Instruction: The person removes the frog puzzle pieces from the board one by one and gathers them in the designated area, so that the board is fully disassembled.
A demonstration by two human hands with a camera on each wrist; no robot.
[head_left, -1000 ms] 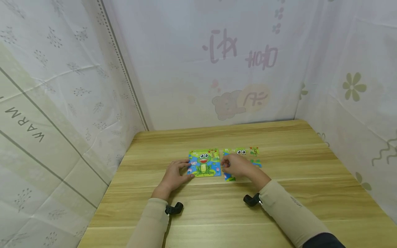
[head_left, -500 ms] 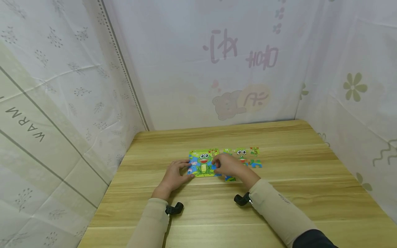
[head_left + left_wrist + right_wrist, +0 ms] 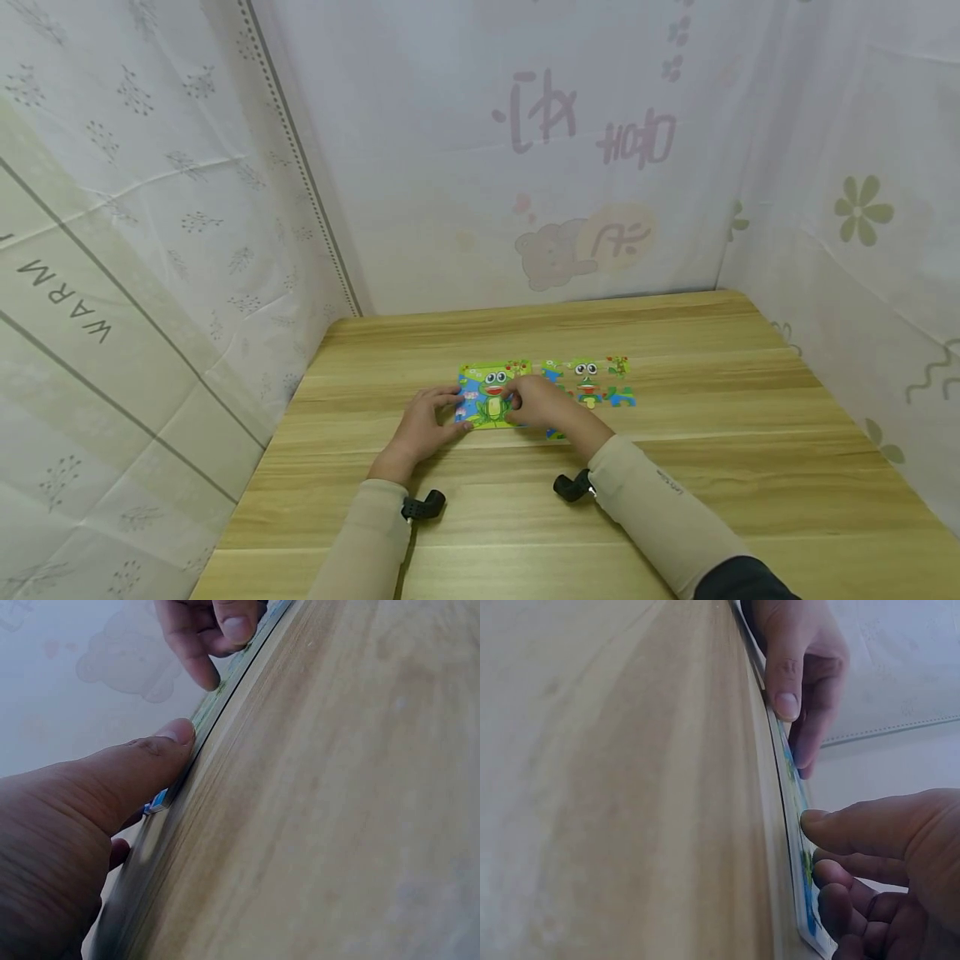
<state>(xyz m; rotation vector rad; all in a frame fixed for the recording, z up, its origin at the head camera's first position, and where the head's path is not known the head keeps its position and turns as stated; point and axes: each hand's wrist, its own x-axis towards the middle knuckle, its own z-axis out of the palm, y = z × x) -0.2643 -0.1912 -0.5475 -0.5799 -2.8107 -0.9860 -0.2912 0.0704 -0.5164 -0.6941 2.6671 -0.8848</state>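
A square frog jigsaw puzzle [image 3: 491, 410] lies flat on the table. My left hand [image 3: 422, 427] holds it at the near left corner, with the thumb [image 3: 180, 731] at the front edge and the fingers along the left side. Over the puzzle's right part is my right hand [image 3: 547, 406], palm down. In the right wrist view its bent fingers [image 3: 834, 874] and thumb come close to the puzzle surface, apart from each other with no piece showing between them. The right hand hides the puzzle's right side.
Several loose jigsaw pieces lie right of the puzzle, among them one with the frog's eyes [image 3: 586, 368], a corner piece [image 3: 617, 365] and a blue and green piece [image 3: 621, 397]. The wooden table [image 3: 480, 533] meets patterned curtains [image 3: 450, 167] at the back and sides.
My right hand has moved left from the loose pieces onto the right part of the puzzle, uncovering several of those pieces. The left hand has stayed at the puzzle's corner.
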